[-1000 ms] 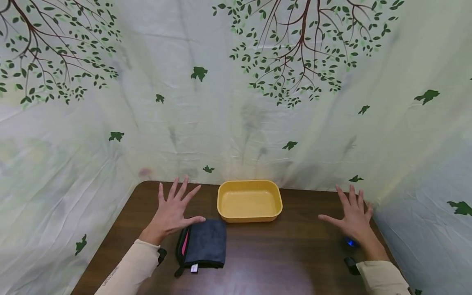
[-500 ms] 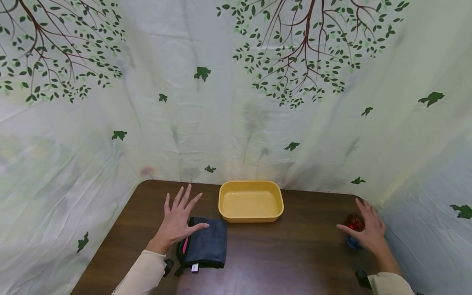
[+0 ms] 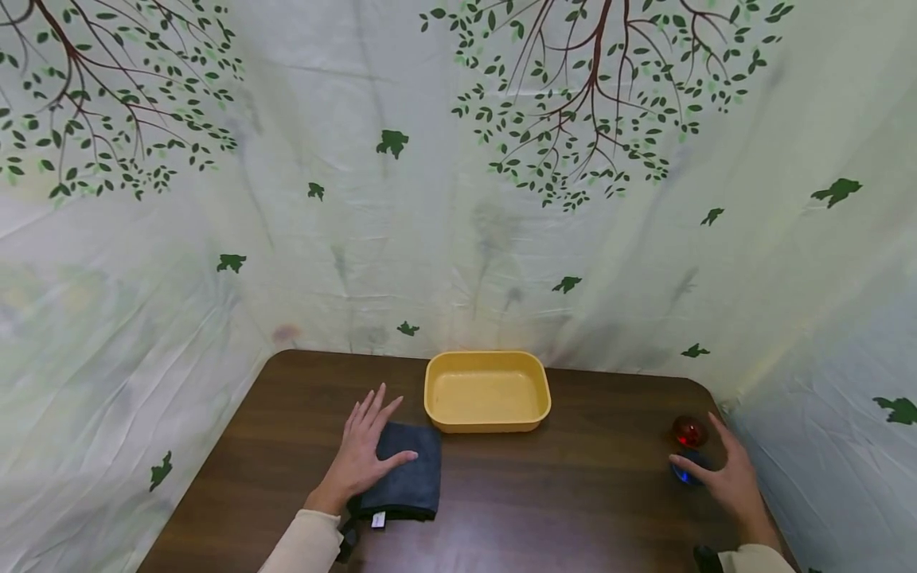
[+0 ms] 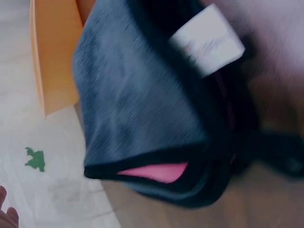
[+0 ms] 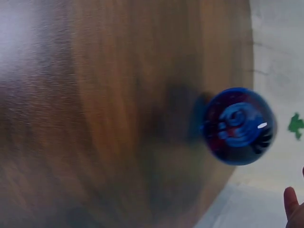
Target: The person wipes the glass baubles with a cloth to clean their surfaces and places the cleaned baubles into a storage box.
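Note:
My left hand (image 3: 360,458) hovers at the left side of a folded dark grey cloth (image 3: 407,473), fingers stretched and thumb spread over it. In the left wrist view the cloth (image 4: 142,95) shows black edging, a pink inner side and a white tag. My right hand (image 3: 731,477) reaches down by a shiny, see-through blue ball (image 3: 685,469) at the table's right. Its thumb and fingers are spread wide, the thumb overlapping the ball in the head view. Just behind lies a see-through red ball (image 3: 689,432). The right wrist view has the blue ball (image 5: 239,127) near the table edge.
A yellow rectangular tub (image 3: 487,422) stands at the back middle of the brown wooden table (image 3: 544,509). Behind the table hangs a pale curtain (image 3: 444,199) printed with branches and green leaves, closing in both sides too.
My left hand has come down and rightward over the cloth. My right hand has moved right and nearer, fingers lower beside the blue ball; both balls now show more fully.

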A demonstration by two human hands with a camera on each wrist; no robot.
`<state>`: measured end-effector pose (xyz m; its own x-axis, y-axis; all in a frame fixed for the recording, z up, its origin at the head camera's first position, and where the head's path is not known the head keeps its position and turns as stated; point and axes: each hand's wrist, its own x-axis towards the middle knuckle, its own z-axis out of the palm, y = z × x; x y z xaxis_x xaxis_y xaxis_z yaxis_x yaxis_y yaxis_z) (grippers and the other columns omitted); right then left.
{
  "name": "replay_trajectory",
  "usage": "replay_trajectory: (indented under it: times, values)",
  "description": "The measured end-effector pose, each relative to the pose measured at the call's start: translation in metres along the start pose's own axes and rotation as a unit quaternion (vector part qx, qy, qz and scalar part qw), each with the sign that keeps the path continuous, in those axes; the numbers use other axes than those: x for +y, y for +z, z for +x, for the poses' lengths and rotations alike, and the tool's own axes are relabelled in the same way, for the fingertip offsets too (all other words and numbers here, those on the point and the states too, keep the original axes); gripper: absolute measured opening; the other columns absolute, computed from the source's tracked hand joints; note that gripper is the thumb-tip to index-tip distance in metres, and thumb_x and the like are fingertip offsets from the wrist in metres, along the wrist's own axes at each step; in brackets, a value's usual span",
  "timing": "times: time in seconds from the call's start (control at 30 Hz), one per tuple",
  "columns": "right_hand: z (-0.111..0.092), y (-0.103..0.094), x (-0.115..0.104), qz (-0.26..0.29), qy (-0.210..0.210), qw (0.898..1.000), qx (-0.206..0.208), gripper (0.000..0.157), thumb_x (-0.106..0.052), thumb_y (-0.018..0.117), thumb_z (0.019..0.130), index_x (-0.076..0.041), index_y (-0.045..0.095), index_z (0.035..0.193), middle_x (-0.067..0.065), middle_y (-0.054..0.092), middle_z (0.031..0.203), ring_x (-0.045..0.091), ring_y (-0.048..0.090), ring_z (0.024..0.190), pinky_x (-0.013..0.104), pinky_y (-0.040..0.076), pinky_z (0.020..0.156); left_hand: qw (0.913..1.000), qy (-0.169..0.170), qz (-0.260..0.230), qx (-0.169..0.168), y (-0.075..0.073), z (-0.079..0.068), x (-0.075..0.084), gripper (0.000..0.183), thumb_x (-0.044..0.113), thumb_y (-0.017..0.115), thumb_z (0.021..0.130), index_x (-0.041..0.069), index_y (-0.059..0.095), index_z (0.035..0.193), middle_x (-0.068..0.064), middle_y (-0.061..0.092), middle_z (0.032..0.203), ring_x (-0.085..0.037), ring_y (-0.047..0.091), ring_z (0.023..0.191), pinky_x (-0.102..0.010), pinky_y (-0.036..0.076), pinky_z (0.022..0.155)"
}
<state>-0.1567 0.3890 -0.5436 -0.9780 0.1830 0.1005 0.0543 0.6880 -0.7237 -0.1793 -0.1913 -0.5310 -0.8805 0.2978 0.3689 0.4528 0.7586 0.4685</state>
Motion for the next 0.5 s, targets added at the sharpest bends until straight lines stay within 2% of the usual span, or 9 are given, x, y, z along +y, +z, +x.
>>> replay_trajectory:
  times: [0.2,0.43,0.5]
  values:
    - [-0.003,0.008,0.008,0.028,0.046,0.998,0.008,0.104,-0.030,0.079,0.080,-0.004,0.010,0.154,0.033,0.011,0.154,0.056,0.010,0.137,0.073,0.014,0.101,0.9992,-0.031,-0.025,0.000,0.017,-0.011,-0.001,0.083,0.050,0.075,0.077,0.012,0.043,0.144,-0.021,0.022,0.156,-0.045,0.021,0.139,-0.072,0.023,0.100]
    - [-0.005,0.016,0.018,0.067,0.133,0.989,0.020,0.111,-0.032,0.082,0.077,-0.012,0.005,0.155,0.026,0.011,0.157,0.046,0.006,0.142,0.069,0.011,0.106,0.9934,-0.057,-0.100,-0.004,0.032,-0.020,0.004,0.080,0.043,0.076,0.079,0.008,0.043,0.144,-0.024,0.023,0.155,-0.050,0.023,0.137,-0.075,0.023,0.098]
    - [-0.006,0.019,0.022,0.075,0.141,0.987,0.024,0.112,-0.030,0.083,0.077,-0.011,0.005,0.155,0.026,0.012,0.156,0.046,0.008,0.142,0.068,0.014,0.107,0.9917,-0.063,-0.112,-0.004,0.035,-0.022,0.005,0.080,0.041,0.076,0.079,0.007,0.043,0.144,-0.025,0.023,0.154,-0.051,0.023,0.136,-0.075,0.023,0.097]
